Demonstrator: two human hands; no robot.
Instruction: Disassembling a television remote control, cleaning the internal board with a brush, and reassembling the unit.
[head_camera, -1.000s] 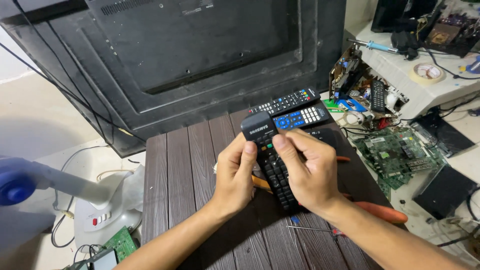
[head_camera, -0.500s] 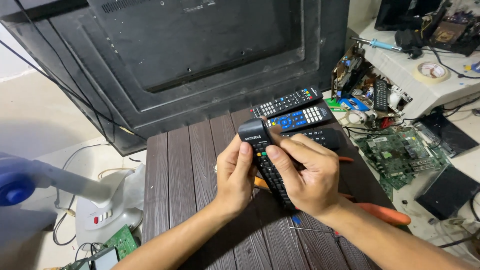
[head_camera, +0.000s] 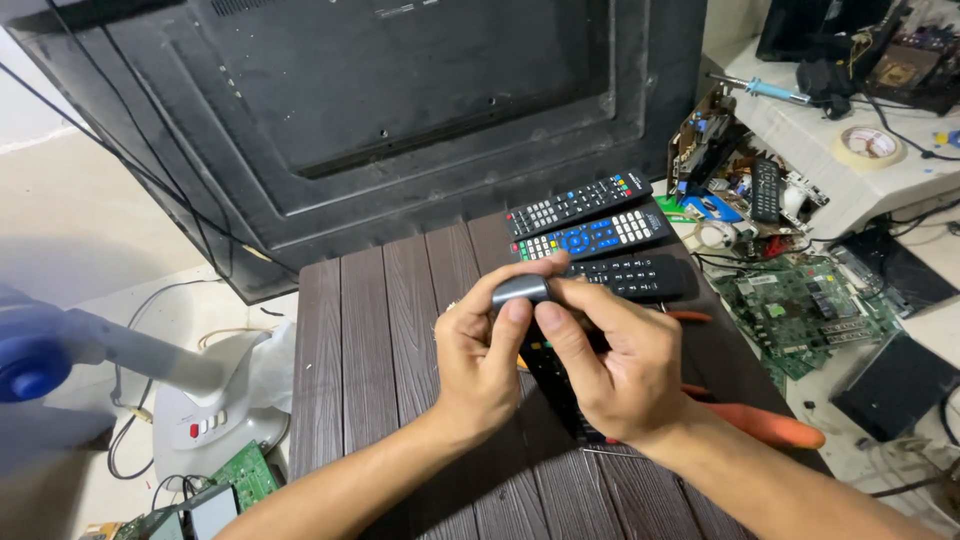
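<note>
Dark brown slatted wooden table (head_camera: 370, 330); left hand (head_camera: 480, 365) and right hand (head_camera: 615, 370) both clasp long black remote control (head_camera: 522, 290) — thumbs pressed at its end for steady hold; three more black remotes (head_camera: 590, 230) behind.

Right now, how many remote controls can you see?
5. One remote in both hands; three in a row at the table's far edge: top, blue-buttoned, black; one small remote in the clutter to the right. More may be hidden there.
</note>
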